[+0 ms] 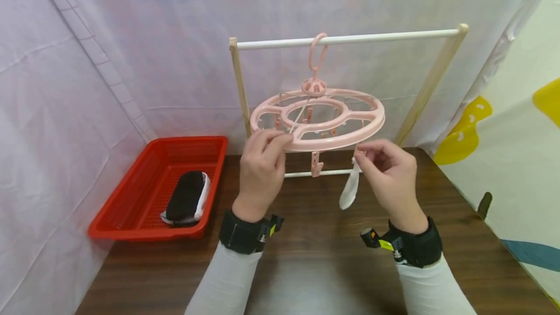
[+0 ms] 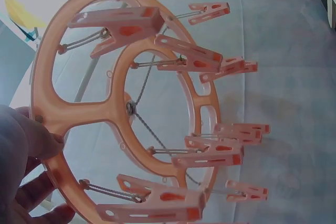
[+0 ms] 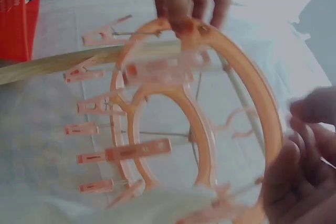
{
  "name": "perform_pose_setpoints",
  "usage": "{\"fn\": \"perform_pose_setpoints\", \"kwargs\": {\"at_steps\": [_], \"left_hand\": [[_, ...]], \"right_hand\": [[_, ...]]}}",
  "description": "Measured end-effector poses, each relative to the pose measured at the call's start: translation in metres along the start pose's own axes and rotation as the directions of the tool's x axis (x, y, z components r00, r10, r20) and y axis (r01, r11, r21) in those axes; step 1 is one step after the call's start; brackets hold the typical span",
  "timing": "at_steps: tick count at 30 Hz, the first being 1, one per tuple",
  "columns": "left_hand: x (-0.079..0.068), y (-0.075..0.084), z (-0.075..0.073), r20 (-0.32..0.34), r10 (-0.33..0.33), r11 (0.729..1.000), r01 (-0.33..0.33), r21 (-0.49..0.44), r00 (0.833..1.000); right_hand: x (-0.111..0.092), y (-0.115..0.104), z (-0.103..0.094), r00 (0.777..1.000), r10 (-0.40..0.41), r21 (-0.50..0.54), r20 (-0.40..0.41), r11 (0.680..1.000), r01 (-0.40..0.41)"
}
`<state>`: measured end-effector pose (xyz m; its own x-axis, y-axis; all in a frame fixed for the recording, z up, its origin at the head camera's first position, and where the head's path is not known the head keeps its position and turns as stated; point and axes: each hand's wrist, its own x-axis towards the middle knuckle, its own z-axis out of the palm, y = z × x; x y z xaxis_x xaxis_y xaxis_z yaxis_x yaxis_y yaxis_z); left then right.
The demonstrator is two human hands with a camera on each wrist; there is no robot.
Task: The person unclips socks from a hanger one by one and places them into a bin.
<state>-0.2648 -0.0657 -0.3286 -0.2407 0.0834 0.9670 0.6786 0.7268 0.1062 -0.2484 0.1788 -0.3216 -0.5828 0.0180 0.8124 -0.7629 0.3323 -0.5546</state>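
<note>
A round pink clip hanger (image 1: pixel 315 145) hangs by its hook, with several pink clothespins (image 2: pixel 163 203) dangling from it. My left hand (image 1: pixel 264 164) grips the hanger's near rim at the left, thumb on one face and fingers on the other. At the rim's right side, my right hand (image 1: pixel 387 169) pinches a pink clothespin (image 1: pixel 358 151) between thumb and index finger; the fingers partly hide it. Below that clothespin hangs a small white cloth piece (image 1: pixel 349 191), perhaps a sock. In the right wrist view a blurred white cloth (image 3: pixel 142 208) fills the bottom edge.
The hook goes over a white rod (image 1: pixel 389 37) on a wooden stand (image 1: pixel 430 86). A red basket (image 1: pixel 118 232) stands to the left on the brown table (image 1: pixel 302 227), with folded black and white cloth items (image 1: pixel 185 198) in it. White curtains (image 1: pixel 175 52) hang behind.
</note>
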Motion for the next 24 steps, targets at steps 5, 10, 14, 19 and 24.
{"fn": "perform_pose_setpoints", "kwargs": {"at_steps": [5, 10, 14, 19, 24], "left_hand": [[-0.001, -0.004, -0.002, 0.004, 0.004, 1.000, -0.004, -0.002, 1.000], [-0.003, -0.007, -0.003, 0.000, 0.012, 1.000, -0.012, -0.014, 1.000], [-0.004, -0.007, -0.003, 0.000, 0.017, 1.000, -0.017, -0.025, 1.000], [-0.004, -0.006, -0.004, 0.011, 0.013, 1.000, -0.013, -0.007, 1.000], [-0.004, -0.002, -0.005, 0.029, 0.003, 1.000, -0.004, 0.030, 1.000]], "right_hand": [[0.005, 0.024, -0.004, 0.977, -0.110, -0.156, -0.184, 0.984, 0.081], [0.008, 0.044, -0.002, 0.975, -0.161, -0.343, -0.152, 0.934, 0.100], [0.009, 0.048, -0.001, 0.965, -0.200, -0.356, -0.169, 0.925, 0.129], [0.008, 0.045, 0.001, 0.949, -0.233, -0.338, -0.213, 0.929, 0.152], [0.005, 0.038, 0.006, 0.945, -0.240, -0.336, -0.220, 0.929, 0.157]]}}
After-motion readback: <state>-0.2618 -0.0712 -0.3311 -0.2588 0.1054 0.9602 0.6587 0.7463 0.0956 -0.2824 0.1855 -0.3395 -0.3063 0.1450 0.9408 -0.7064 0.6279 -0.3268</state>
